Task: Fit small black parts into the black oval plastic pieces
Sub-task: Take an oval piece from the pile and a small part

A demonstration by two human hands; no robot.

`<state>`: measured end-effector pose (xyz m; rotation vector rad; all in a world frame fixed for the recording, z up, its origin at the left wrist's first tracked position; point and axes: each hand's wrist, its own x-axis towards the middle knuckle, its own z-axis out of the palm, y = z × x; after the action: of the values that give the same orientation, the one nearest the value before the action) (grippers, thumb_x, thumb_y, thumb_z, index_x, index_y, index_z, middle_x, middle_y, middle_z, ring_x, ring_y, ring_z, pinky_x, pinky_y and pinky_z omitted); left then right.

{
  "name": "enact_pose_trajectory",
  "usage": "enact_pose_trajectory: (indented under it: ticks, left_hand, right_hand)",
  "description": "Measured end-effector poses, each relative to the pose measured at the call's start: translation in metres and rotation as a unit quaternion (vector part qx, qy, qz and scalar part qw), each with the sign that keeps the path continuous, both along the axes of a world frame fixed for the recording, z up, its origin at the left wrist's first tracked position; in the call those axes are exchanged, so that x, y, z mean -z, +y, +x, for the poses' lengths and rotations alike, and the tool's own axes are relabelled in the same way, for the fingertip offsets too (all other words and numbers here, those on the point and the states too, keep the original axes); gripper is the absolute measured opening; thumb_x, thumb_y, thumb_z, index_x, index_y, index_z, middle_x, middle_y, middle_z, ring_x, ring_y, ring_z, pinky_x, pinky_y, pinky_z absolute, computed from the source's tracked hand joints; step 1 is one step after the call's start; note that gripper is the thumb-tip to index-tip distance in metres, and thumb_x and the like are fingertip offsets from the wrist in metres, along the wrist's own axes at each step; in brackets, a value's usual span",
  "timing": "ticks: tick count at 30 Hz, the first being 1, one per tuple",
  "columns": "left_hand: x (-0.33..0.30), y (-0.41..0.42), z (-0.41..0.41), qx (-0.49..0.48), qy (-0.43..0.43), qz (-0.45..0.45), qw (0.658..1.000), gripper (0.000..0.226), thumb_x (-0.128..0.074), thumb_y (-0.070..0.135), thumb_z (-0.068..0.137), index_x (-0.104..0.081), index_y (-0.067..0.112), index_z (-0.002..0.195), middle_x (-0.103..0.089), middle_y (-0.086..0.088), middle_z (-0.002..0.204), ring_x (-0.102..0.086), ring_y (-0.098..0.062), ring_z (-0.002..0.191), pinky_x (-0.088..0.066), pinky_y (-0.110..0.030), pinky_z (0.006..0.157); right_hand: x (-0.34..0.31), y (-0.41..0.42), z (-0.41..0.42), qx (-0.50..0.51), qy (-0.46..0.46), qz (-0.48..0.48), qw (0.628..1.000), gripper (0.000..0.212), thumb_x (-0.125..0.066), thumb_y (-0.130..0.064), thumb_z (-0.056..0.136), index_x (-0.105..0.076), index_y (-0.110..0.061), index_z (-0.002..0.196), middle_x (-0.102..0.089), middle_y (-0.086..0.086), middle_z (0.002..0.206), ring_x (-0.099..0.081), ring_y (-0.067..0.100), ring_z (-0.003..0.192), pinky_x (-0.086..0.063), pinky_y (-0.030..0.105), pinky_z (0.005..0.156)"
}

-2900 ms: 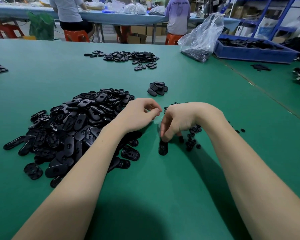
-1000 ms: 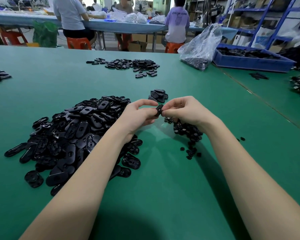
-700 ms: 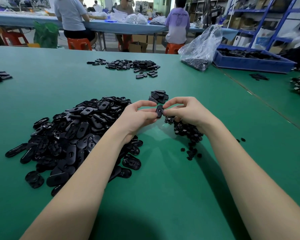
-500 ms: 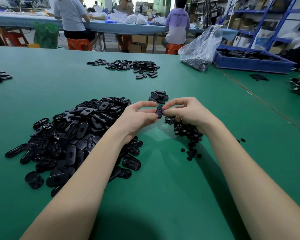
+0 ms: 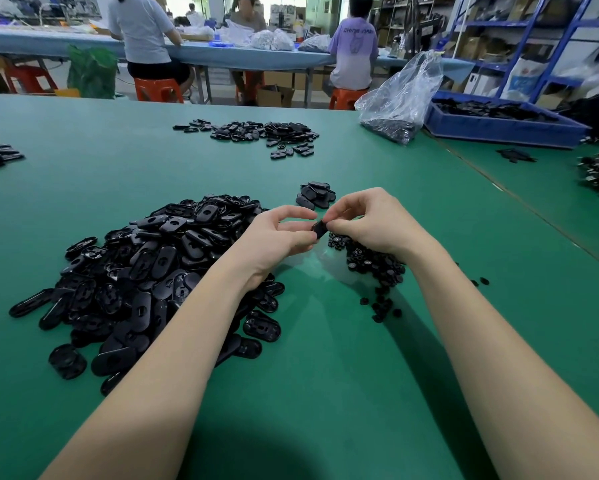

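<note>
While gripped jointly by left hand (image 5: pixel 277 233) and right hand (image 5: pixel 367 220), oval piece (image 5: pixel 319 229) mostly hidden; bare green table (image 5: pixel 325 375) at 6 o'clock; small part unseen.

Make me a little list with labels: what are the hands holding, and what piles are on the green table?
left hand: pinches the oval piece
right hand: pinches the same piece from the other side
big pile: black ovals, left of the hands
small parts: heap under the right wrist
little stack: a few ovals just beyond the hands
table: green
</note>
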<state>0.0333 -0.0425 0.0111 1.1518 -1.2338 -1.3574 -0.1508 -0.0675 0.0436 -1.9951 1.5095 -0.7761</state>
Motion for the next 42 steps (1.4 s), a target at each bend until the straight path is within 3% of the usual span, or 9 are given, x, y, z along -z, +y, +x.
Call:
enact_pose_trajectory:
  ticks: [11, 18, 24, 27, 32, 37, 42]
  left_hand:
    - [0.0, 0.0, 0.0, -0.007, -0.009, -0.015, 1.0, 0.021, -0.063, -0.006, 0.093, -0.072, 0.006, 0.107, -0.073, -0.011, 0.097, -0.069, -0.015, 0.082, -0.058, -0.02, 0.081]
    - [0.0, 0.0, 0.001, -0.007, -0.013, -0.019, 1.0, 0.02, -0.063, -0.005, 0.093, -0.074, 0.01, 0.101, -0.073, -0.009, 0.088, -0.068, -0.014, 0.079, -0.057, -0.018, 0.076]
    - [-0.001, -0.001, 0.005, -0.001, -0.009, 0.003, 1.0, 0.019, -0.063, 0.002, 0.094, -0.075, 0.017, 0.098, -0.076, -0.008, 0.093, -0.071, -0.01, 0.081, -0.056, -0.018, 0.068]
    - [-0.001, -0.002, 0.008, 0.012, 0.0, 0.026, 1.0, 0.02, -0.062, 0.004, 0.095, -0.075, 0.018, 0.103, -0.077, -0.005, 0.092, -0.072, -0.01, 0.084, -0.055, -0.018, 0.067]
    - [-0.001, 0.0, 0.004, 0.024, 0.003, 0.03, 0.999, 0.017, -0.064, -0.002, 0.091, -0.073, 0.01, 0.1, -0.074, -0.007, 0.084, -0.069, -0.011, 0.074, -0.054, -0.017, 0.068]
    - [0.001, 0.0, -0.004, -0.032, -0.022, 0.014, 0.999, 0.012, -0.068, -0.002, 0.088, -0.071, 0.009, 0.094, -0.067, -0.008, 0.076, -0.059, -0.017, 0.069, -0.053, -0.018, 0.066]
    - [0.002, -0.001, -0.004, -0.052, -0.039, 0.024, 0.998, 0.012, -0.067, -0.002, 0.089, -0.07, 0.009, 0.094, -0.067, -0.008, 0.076, -0.059, -0.017, 0.069, -0.055, -0.019, 0.069]
  right_hand:
    - [0.0, 0.002, -0.002, -0.008, -0.039, 0.043, 0.998, 0.009, -0.075, -0.022, 0.088, -0.078, -0.029, 0.083, -0.079, -0.001, 0.083, -0.061, 0.01, 0.072, -0.05, 0.029, 0.077]
    - [0.001, 0.001, 0.001, 0.033, -0.054, 0.037, 0.997, 0.008, -0.081, -0.029, 0.082, -0.076, -0.028, 0.089, -0.078, 0.001, 0.081, -0.049, 0.003, 0.049, -0.041, 0.022, 0.057]
    - [0.002, 0.001, -0.005, 0.061, -0.06, 0.066, 0.994, 0.028, -0.089, -0.051, 0.071, -0.077, -0.032, 0.089, -0.074, -0.006, 0.082, -0.057, 0.004, 0.061, -0.043, 0.024, 0.063]
    - [0.003, 0.002, -0.01, 0.04, -0.091, 0.123, 0.987, 0.027, -0.087, -0.056, 0.07, -0.08, -0.036, 0.087, -0.076, -0.012, 0.082, -0.054, 0.004, 0.058, -0.041, 0.024, 0.063]
    - [0.009, 0.001, -0.009, 0.013, -0.095, 0.179, 0.979, 0.022, -0.086, -0.051, 0.074, -0.081, -0.032, 0.085, -0.074, -0.015, 0.078, -0.054, 0.004, 0.061, -0.037, 0.022, 0.059]
    - [0.013, -0.001, -0.005, -0.003, -0.131, 0.155, 0.979, 0.019, -0.088, -0.042, 0.075, -0.081, -0.026, 0.083, -0.075, -0.006, 0.079, -0.051, 0.005, 0.054, -0.039, 0.014, 0.049]
    - [0.014, -0.002, 0.0, -0.008, -0.096, 0.123, 0.988, 0.006, -0.082, -0.024, 0.079, -0.079, -0.02, 0.082, -0.071, -0.006, 0.07, -0.053, 0.005, 0.052, -0.042, 0.014, 0.05]
